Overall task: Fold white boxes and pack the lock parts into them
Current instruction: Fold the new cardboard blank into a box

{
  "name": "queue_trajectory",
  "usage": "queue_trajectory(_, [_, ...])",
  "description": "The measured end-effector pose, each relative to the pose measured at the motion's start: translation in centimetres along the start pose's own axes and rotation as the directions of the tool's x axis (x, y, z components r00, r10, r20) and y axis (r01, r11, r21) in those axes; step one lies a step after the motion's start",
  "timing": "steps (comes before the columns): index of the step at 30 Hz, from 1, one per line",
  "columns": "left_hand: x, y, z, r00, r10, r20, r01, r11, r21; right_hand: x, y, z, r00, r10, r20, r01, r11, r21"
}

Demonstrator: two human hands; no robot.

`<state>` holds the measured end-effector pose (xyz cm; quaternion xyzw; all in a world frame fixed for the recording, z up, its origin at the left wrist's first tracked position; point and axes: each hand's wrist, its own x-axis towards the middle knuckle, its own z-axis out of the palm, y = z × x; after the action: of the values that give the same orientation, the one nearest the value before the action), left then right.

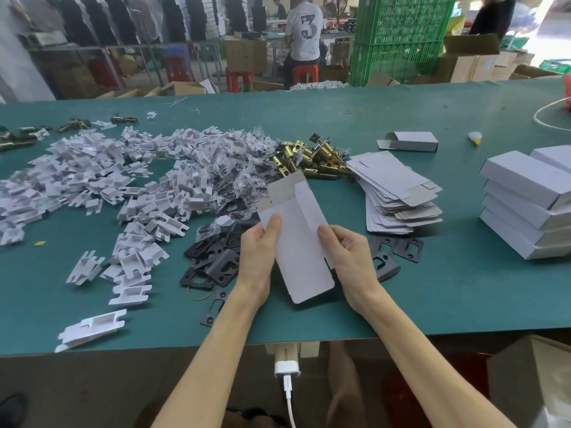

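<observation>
my left hand [258,251] and right hand [349,256] pinch the flat white cardboard box blank [298,242] at frame centre; squeeze edges inward evenly to pop it square.

Two bare forearms [216,350], bare left hand [258,257], bare right hand [350,257].

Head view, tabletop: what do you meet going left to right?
white inserts → left hand → flat box held in both hands → right hand → flat stack → folded boxes
</observation>
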<state>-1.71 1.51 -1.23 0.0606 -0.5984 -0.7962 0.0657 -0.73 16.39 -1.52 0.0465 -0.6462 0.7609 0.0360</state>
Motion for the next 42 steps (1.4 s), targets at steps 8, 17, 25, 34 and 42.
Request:
queue_trajectory(8, [0.09,0.13,-0.34,0.999,0.006,-0.035,-0.006,1.0,-0.003,-0.18,-0.14,0.13,1.0,0.004,0.007,-0.003,0.999,-0.038])
queue_trajectory(17, [-0.39,0.14,0.07,0.996,0.028,0.082,-0.033,0.998,0.06,-0.22,-0.4,0.21,0.996,-0.08,0.038,0.083,0.992,-0.099])
queue_trajectory(25, [-0.71,0.55,0.26,0.977,0.101,0.189,-0.114,0.991,0.064,-0.17,-0.33,0.01,0.994,-0.065,0.083,0.068,0.997,-0.036])
queue_trajectory(34, [-0.42,0.27,-0.09,0.989,0.072,0.13,-0.078,0.996,0.045,-0.31,-0.54,-0.03,0.993,-0.037,0.112,0.034,0.999,0.03])
queue_trajectory(42, [-0.49,0.2,-0.16,0.987,0.032,0.156,-0.039,0.998,0.043,-0.26,-0.31,-0.14,0.997,-0.01,0.073,0.009,1.0,0.027])
